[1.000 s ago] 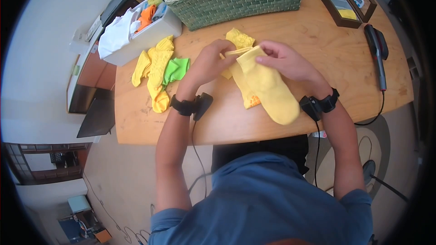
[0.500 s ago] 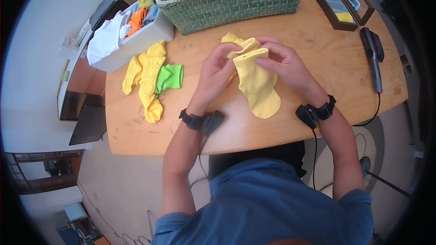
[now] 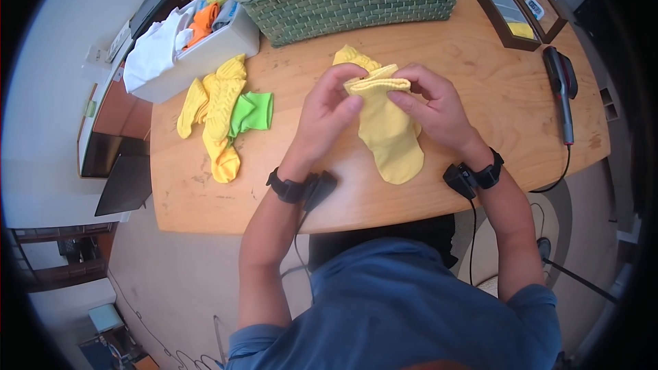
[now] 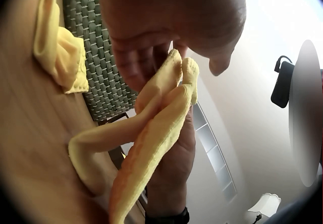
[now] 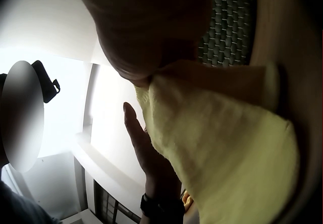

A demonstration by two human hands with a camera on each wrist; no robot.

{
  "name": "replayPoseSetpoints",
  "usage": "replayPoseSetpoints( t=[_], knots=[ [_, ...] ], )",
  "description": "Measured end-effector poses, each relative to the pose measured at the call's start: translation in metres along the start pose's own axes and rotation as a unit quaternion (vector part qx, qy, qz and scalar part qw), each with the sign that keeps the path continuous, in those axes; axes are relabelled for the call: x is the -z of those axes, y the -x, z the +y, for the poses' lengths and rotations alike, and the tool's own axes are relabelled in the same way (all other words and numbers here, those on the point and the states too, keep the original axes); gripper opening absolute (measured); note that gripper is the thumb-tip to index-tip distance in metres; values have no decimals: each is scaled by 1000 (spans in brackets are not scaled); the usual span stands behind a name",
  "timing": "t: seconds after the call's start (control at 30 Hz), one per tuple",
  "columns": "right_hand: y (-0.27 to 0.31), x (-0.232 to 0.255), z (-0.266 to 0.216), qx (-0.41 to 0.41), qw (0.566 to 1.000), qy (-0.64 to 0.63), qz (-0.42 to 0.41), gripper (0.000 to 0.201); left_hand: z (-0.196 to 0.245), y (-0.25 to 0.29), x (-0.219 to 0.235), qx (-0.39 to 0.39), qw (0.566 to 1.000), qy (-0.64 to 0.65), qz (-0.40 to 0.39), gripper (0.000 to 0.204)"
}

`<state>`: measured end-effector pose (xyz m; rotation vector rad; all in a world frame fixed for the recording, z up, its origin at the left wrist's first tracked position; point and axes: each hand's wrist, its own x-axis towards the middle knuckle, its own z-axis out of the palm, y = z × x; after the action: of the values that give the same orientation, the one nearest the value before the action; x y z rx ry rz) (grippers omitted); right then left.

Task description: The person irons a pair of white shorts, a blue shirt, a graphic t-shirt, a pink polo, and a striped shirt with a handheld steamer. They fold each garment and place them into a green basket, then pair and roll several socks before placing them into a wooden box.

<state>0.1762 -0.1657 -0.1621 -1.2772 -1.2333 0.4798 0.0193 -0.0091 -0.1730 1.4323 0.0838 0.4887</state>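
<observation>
Two yellow socks are held up one against the other, cuffs at the top; the front sock hangs toe down toward the person. My right hand pinches its cuff from the right, thumb in front. From the left, my left hand curls its fingers at the cuffs. The left thumb stands out from the fabric in the left wrist view, where an orange patch shows on one held sock. Behind the hands another yellow sock lies on the table, partly hidden.
Left of the hands lie yellow socks and a green sock. Farther back stand a white bin of clothes and a green woven basket. At right are a divided box and a corded styling tool.
The held socks have drawn together, the front one now covering most of the one behind. Its cuff has turned toward horizontal, and the left thumb has shifted to the cuff's front edge.
</observation>
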Motion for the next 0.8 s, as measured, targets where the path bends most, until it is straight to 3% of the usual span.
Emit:
replayPoseSetpoints(
  t=[0.27,0.4,0.5,0.67,0.8],
  knots=[
    [5,-4,4,-60,991,-117,15,30,3,3,-13,-29,990,-138,30,29],
    [1,-3,-13,-109,981,-159,-2,31,2,3,-20,-77,992,-89,48,35],
    [1,6,-4,-39,998,-12,-51,31,4,2,-23,-79,994,-46,55,38],
    [4,2,-2,-39,991,-120,-37,24,6,1,-13,-10,1000,-21,9,32],
    [4,4,-2,-53,973,-218,-48,19,4,2,-13,-46,999,-25,-9,22]
  ],
)
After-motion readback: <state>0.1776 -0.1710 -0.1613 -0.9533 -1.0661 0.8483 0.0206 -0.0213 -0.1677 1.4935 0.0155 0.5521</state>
